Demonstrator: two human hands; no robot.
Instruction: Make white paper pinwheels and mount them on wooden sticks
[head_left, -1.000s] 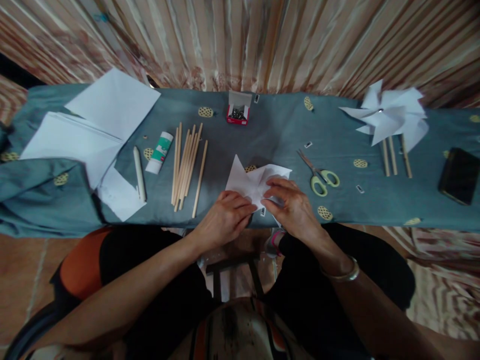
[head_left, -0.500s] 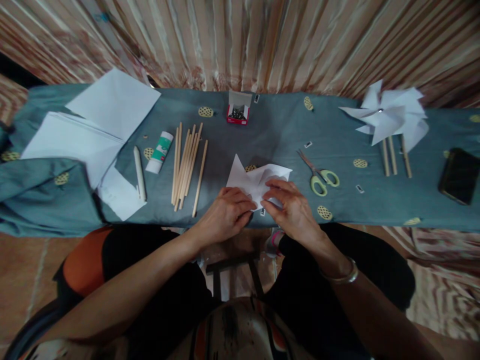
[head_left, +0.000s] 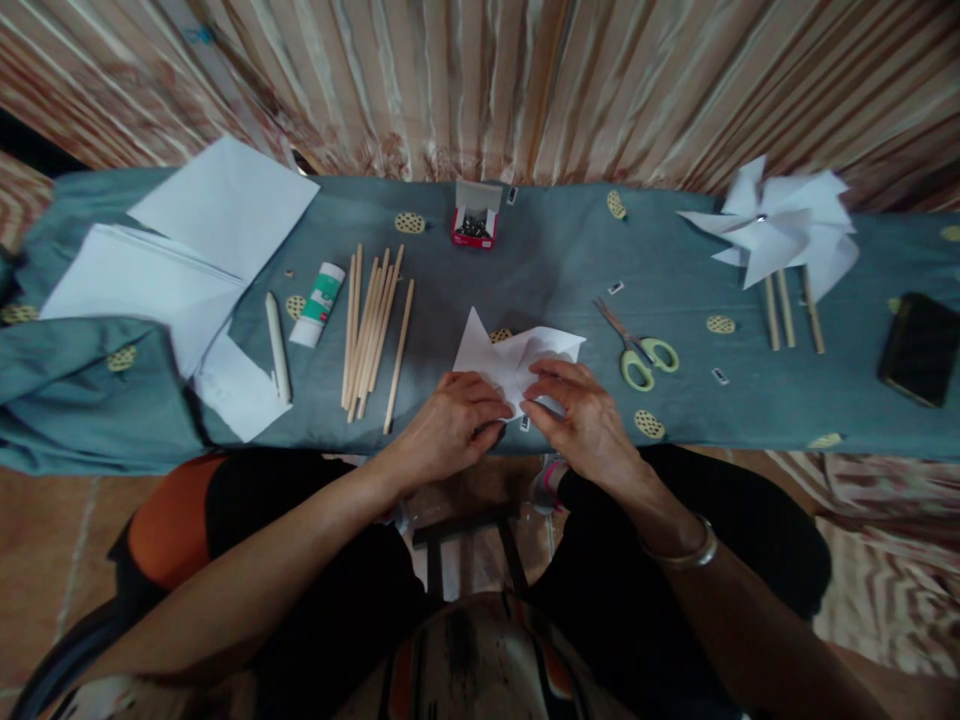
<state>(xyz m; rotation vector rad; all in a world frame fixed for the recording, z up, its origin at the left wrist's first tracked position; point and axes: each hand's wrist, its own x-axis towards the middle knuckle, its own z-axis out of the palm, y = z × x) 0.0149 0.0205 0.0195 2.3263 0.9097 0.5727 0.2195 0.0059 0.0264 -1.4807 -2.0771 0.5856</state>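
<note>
A white paper pinwheel point(head_left: 507, 365), partly folded, lies near the front edge of the table between my hands. My left hand point(head_left: 461, 420) is closed on its left lower part, fingers pressed together. From the other side my right hand point(head_left: 577, 410) grips the paper with thumb and curved fingers. The paper's lower part is hidden behind the fingers. Green-handled scissors point(head_left: 637, 355) lie to the right of my right hand. Left of my left hand are several wooden sticks point(head_left: 375, 330). An open red box of small metal pins point(head_left: 475, 225) stands behind the paper.
White paper sheets point(head_left: 225, 210) lie at the left, with a white pen point(head_left: 277, 345) and a glue stick point(head_left: 319, 303) beside them. Finished paper pinwheels point(head_left: 787, 225) on sticks rest at the back right. A dark phone point(head_left: 919, 350) lies at the far right of the cloth-covered table point(head_left: 555, 260).
</note>
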